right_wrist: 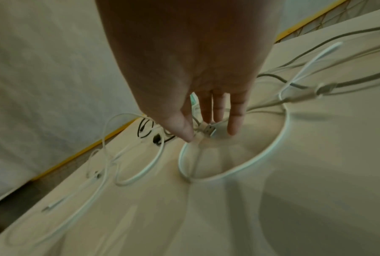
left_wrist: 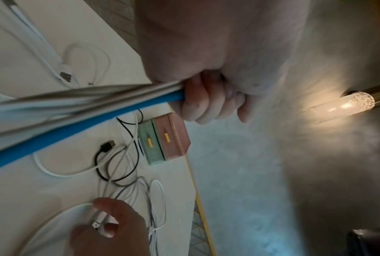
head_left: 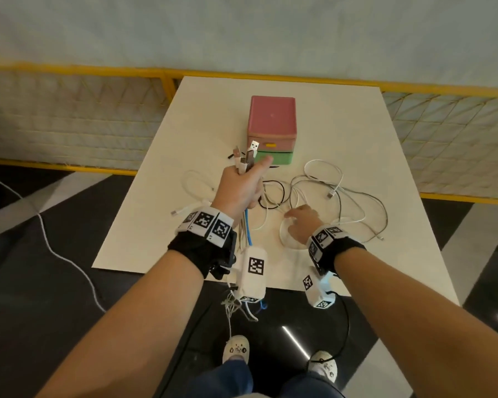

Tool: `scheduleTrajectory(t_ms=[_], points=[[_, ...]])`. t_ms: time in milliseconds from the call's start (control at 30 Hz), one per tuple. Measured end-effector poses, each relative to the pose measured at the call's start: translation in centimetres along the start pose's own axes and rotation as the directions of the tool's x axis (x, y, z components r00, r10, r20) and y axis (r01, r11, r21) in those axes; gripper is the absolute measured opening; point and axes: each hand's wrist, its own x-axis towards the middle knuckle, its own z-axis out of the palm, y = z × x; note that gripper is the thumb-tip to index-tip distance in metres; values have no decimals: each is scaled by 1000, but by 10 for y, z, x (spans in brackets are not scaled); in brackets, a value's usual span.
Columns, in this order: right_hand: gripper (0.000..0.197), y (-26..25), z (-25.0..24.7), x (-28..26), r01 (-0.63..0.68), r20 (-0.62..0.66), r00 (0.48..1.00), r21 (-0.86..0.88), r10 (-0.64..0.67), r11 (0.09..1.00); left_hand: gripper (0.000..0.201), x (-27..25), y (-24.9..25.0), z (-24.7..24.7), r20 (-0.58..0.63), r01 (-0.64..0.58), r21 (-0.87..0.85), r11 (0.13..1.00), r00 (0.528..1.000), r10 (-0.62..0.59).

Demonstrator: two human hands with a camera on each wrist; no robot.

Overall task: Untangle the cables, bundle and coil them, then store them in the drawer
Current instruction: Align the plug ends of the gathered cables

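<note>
1. Step in hand, as I read it: gathering cable ends, so still untangling; no coil made and nothing stored yet.
2. Your left hand [head_left: 237, 186] is fisted round a bunch of cables [left_wrist: 79, 102], blue cable [left_wrist: 59, 133] among them, USB plugs [head_left: 246, 156] sticking up out of the fist and the tails hanging past the bench [head_left: 342, 133] edge.
3. Your right hand [head_left: 301, 222] is low on the bench, thumb and fingers closing on a white USB plug [right_wrist: 209, 129]. In the left wrist view it looks pinched; the right wrist view is less clear on contact.
4. Loose cables: white and grey loops [head_left: 339, 193] spread to the right of your right hand, a black cable [left_wrist: 105, 155] with its plug in the middle, more white cable [head_left: 193, 196] on the left. Several strands cross.
5. Drawer unit [head_left: 270, 130]: pink drawer over green, both look closed, far side of the bench behind the cables.
6. Next move, my call: lift that plug and pass it into the left fist, drawing slowly so the crossing loops slide out instead of knotting.
7. Risk: the black cable overlaps the white strands and may drag along.
</note>
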Motion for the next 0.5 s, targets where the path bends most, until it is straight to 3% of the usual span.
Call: scheduleTrajectory(t_ms=[133, 367, 500], points=[[33, -2, -3, 10, 39, -66, 997, -21, -40, 999, 53, 6, -3, -2, -52, 21, -46, 999, 998, -24], [20, 1, -20, -2, 87, -248, 968, 195, -37, 977, 63, 13, 10, -7, -128, -45, -152, 987, 991, 25], [14, -10, -49, -33, 295, -363, 914, 286, -182, 912, 59, 16, 20, -5, -145, -147, -88, 985, 980, 133]])
